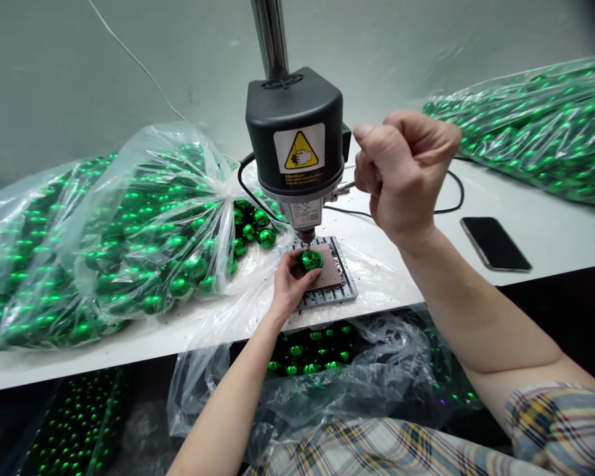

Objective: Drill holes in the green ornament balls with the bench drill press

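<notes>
Nearest, a plaid shirt is seen at the bottom edge, and beyond it a clear plastic bag is spread below the table edge, with dark green shiny balls gathered at its opening. At lower left, more green balls are held in a dark container. On the white table, a grey slotted base plate is covered by a pinkish pad and strewn with dark specks. Over the pad, one green ball is held by the left hand, pinched between thumb and fingers in a grip about as wide as the ball, directly under the drill chuck. To the right, a phone is laid on the table. The right hand is raised beside the drill head and closed into a fist near a metal lever; whether anything is gripped inside it cannot be told. To the left, green balls are packed in a large clear bag, with loose ones by its neck. Farther right, another filled bag is seen, and behind everything a thin white cable is run across the grey wall
</notes>
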Demonstrator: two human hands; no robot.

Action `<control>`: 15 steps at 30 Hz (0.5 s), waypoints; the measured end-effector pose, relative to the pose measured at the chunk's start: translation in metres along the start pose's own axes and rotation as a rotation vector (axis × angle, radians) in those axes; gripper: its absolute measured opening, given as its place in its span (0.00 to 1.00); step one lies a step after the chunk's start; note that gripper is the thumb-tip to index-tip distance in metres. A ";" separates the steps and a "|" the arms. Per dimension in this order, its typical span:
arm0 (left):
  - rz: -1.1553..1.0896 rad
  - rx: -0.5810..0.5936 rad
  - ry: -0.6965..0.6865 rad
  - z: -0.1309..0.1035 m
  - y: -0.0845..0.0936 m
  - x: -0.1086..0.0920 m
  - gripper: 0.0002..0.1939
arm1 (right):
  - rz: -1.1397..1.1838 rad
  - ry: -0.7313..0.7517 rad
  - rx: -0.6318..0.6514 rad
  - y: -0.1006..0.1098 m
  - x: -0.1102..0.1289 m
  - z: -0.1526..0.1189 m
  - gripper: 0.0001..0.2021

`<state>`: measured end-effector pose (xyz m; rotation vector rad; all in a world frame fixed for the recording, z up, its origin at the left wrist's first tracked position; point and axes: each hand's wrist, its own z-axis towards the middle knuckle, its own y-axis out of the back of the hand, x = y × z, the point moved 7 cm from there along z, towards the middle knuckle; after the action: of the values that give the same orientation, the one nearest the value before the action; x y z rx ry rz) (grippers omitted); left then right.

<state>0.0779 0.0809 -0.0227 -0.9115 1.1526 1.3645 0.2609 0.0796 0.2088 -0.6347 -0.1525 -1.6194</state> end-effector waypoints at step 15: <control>-0.004 0.001 -0.003 -0.001 0.000 0.001 0.26 | -0.017 0.139 0.026 0.015 0.009 -0.050 0.26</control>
<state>0.0781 0.0806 -0.0243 -0.9100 1.1487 1.3616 0.2597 0.0465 0.1670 -0.5002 -0.0774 -1.6688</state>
